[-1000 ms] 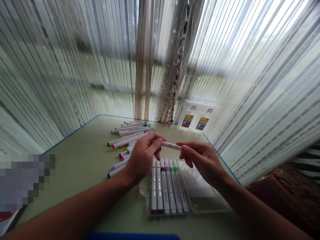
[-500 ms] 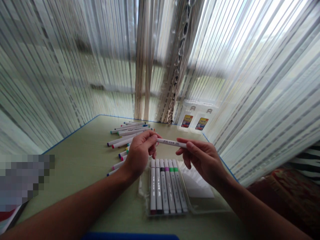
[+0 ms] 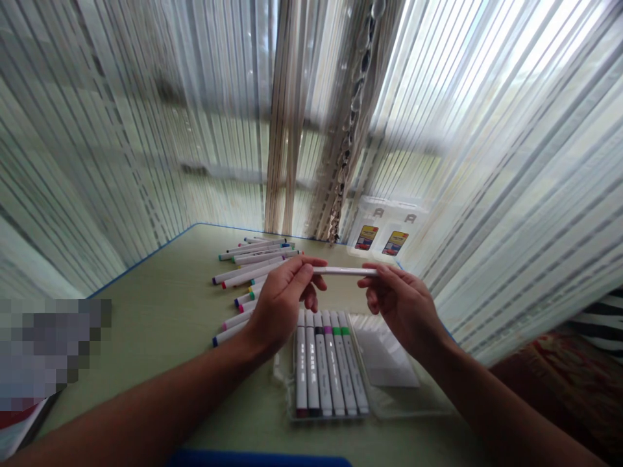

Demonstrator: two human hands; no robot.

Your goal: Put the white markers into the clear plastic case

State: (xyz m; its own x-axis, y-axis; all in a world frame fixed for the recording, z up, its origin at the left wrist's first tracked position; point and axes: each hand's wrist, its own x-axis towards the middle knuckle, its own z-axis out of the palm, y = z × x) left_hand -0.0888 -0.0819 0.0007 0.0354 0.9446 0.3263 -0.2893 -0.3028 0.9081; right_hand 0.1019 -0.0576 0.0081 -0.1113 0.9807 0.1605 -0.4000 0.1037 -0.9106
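Note:
A white marker (image 3: 343, 271) is held level between both my hands above the table. My left hand (image 3: 285, 301) pinches its left end between thumb and fingers. My right hand (image 3: 402, 305) pinches its right end. Below them a clear plastic case (image 3: 389, 389) lies open with several markers (image 3: 328, 363) lined up in its left half. More loose markers (image 3: 250, 266) lie in a row on the green table (image 3: 160, 311) behind my left hand.
Sheer striped curtains (image 3: 487, 162) close in the table on the back and right. Two clear packs with yellow labels (image 3: 384, 237) lean at the far right corner. A blurred-out patch sits at the left edge, and a red patterned fabric (image 3: 559, 389) lies at the right.
Both hands lifted the marker a little and turned it level; my right hand slid out along it to the right end.

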